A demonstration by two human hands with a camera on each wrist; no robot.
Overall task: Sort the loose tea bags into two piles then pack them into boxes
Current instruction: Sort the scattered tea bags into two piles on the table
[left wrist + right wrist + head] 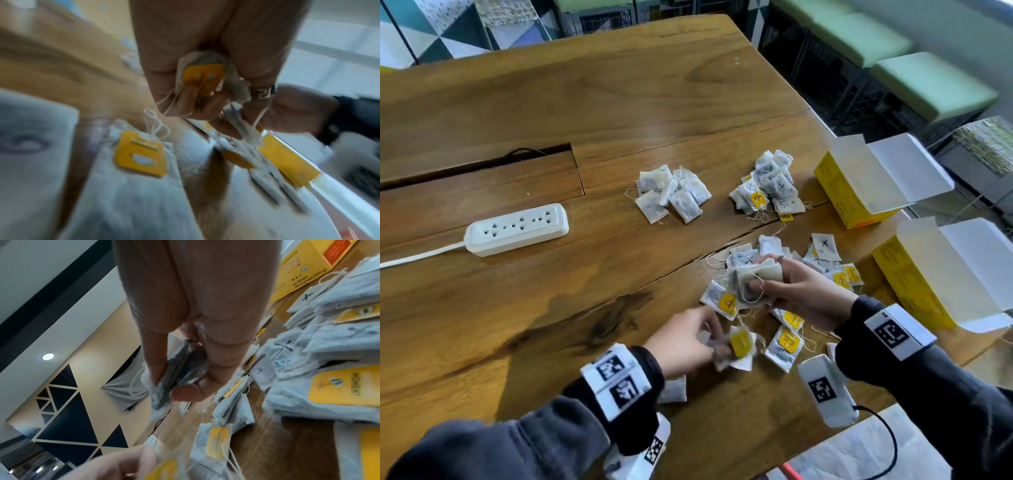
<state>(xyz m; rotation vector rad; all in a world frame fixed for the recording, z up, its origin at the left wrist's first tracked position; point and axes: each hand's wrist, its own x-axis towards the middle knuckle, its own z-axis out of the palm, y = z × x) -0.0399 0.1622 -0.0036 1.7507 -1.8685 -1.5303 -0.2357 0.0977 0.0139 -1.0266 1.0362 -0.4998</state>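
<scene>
Loose tea bags (787, 342) with yellow tags lie scattered near the table's front right. My left hand (690, 342) pinches a tea bag with a yellow tag (739, 344) (203, 76) just above the table. My right hand (791, 291) grips a small stack of tea bags (751, 279) (174, 369) over the loose heap. Two sorted piles sit farther back: a left pile (671, 193) and a right pile (768, 186) marked with crosses. Two open yellow boxes stand at the right, a far box (846, 192) and a near box (907, 281).
A white power strip (517, 228) with its cable lies on the wooden table (585, 102) at the left, beside a cable slot. Green bench seats (928, 82) stand beyond the table's right edge. One tea bag (673, 390) lies under my left wrist.
</scene>
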